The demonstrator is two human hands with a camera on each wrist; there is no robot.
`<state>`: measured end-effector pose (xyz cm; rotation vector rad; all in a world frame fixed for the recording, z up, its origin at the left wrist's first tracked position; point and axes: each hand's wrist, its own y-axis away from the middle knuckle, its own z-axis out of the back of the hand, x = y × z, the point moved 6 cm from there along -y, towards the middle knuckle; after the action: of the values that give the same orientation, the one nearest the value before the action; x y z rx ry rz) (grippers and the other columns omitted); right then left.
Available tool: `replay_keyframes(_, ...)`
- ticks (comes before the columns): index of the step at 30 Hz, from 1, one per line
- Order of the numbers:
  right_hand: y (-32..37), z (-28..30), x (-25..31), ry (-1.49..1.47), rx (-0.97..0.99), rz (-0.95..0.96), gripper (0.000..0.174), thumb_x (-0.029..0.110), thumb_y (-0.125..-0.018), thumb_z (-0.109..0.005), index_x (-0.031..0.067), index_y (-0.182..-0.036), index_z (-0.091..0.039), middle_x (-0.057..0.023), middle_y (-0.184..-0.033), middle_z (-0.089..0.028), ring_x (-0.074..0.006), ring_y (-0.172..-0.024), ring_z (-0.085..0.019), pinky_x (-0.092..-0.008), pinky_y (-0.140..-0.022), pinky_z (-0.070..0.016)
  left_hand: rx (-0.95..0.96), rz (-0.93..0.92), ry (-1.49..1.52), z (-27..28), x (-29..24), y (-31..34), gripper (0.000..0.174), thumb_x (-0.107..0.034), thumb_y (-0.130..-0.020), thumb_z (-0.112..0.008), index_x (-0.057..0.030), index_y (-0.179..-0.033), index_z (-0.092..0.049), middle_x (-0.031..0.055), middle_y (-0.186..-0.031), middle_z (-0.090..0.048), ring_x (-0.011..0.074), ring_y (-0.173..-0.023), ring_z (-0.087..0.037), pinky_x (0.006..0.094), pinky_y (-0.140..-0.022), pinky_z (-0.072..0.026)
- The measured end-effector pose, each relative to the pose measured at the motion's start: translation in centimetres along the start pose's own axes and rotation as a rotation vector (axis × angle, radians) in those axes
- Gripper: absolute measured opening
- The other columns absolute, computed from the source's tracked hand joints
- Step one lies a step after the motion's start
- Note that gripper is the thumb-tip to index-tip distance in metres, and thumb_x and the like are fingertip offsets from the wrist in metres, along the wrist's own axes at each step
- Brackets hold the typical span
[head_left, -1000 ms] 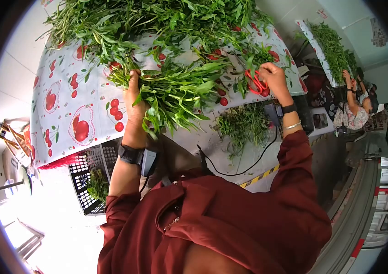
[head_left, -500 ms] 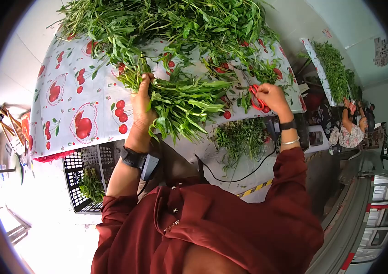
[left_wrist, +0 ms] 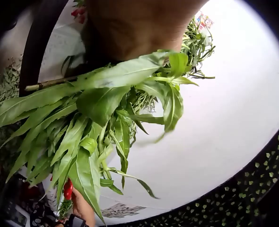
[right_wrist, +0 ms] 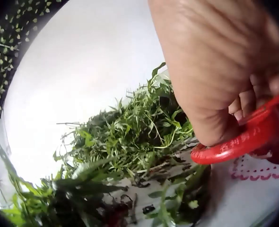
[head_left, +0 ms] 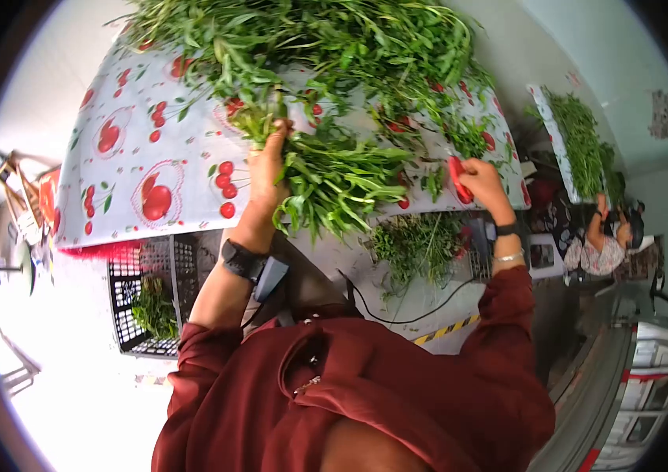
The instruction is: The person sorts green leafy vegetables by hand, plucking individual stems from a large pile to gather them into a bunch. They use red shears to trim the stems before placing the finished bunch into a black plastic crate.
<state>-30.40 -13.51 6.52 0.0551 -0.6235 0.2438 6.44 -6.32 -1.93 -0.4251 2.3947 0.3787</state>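
My left hand (head_left: 269,169) grips a bunch of leafy green stems (head_left: 346,181) over the front part of the table, thumb on top. The cut-looking stem ends point away to the left of the thumb, and the leaves fan out to the right. In the left wrist view long leaves (left_wrist: 94,106) spread below the hand. My right hand (head_left: 483,187) holds red-handled scissors (head_left: 458,179) near the table's right front edge. Seen from the right wrist, a red loop (right_wrist: 234,144) sits around the thumb; the blades are hidden there.
A large heap of greens (head_left: 310,39) covers the back of the table, on a cherry-print tablecloth (head_left: 200,149). Below are a black crate (head_left: 118,303) and another pile of greens (head_left: 420,248). At right, a person (head_left: 597,256) sits by a second table with greens (head_left: 578,141).
The head view has shifted, so the table appears lower and further right. The scissors have turned, their red loops now seen more edge-on. My left hand keeps its grip on the bunch.
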Motion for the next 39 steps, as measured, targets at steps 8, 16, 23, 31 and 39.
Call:
replay_keyframes(8,1.2,1.9,1.8,-0.367,0.141,-0.133,0.020,0.004,-0.080,-0.054,-0.0029,-0.099,-0.051,-0.0025,-0.078,-0.056,-0.0086,-0.067,-0.051,-0.0217,-0.060,-0.0415,0.059,0.031,0.046,-2.7,-0.4,2.1,0.011,-0.014,-0.086,-0.058,-0.0038,-0.086,-0.061,-0.0019,-0.073,-0.056,0.0064,-0.062,-0.050,0.0207,-0.056,-0.0416)
replay_keyframes(16,0.1,-2.2,13.3,-0.165,0.383,0.200,0.042,0.016,-0.076,-0.069,0.0003,-0.107,-0.046,-0.0073,-0.089,-0.053,-0.0136,-0.079,-0.051,-0.0262,-0.073,-0.0433,0.143,0.011,0.064,-2.8,0.1,2.0,0.012,-0.015,-0.085,-0.060,-0.0043,-0.090,-0.061,-0.0007,-0.075,-0.058,0.0075,-0.066,-0.051,0.0210,-0.060,-0.0425)
replay_keyframes(23,-2.9,-6.5,17.1,-0.135,0.615,0.242,0.039,0.034,-0.076,-0.070,0.0023,-0.083,-0.048,0.0003,-0.064,-0.050,-0.0077,-0.059,-0.043,-0.0225,-0.052,-0.0358,0.146,0.017,0.069,-2.3,0.5,1.9,0.013,-0.013,-0.084,-0.061,-0.0033,-0.092,-0.060,0.0013,-0.080,-0.060,0.0090,-0.069,-0.053,0.0226,-0.063,-0.0437)
replay_keyframes(31,-4.1,-7.9,19.0,-0.169,0.722,0.265,0.029,0.025,-0.080,-0.066,0.0020,-0.081,-0.050,-0.0012,-0.069,-0.055,-0.0064,-0.068,-0.055,-0.0196,-0.055,-0.0388,0.162,-0.001,0.028,-2.5,0.6,1.9,0.013,-0.018,-0.085,-0.061,-0.0050,-0.083,-0.059,-0.0006,-0.070,-0.056,0.0083,-0.064,-0.052,0.0224,-0.058,-0.0430)
replay_keyframes(39,-3.3,-7.3,19.6,-0.213,0.665,0.190,0.015,0.014,-0.085,-0.059,0.0004,-0.081,-0.055,0.0002,-0.072,-0.058,-0.0072,-0.073,-0.059,-0.0182,-0.056,-0.0400,0.162,0.014,0.078,-2.2,1.0,1.8,0.013,-0.014,-0.084,-0.061,-0.0039,-0.091,-0.060,0.0000,-0.077,-0.059,0.0089,-0.069,-0.052,0.0228,-0.065,-0.0426)
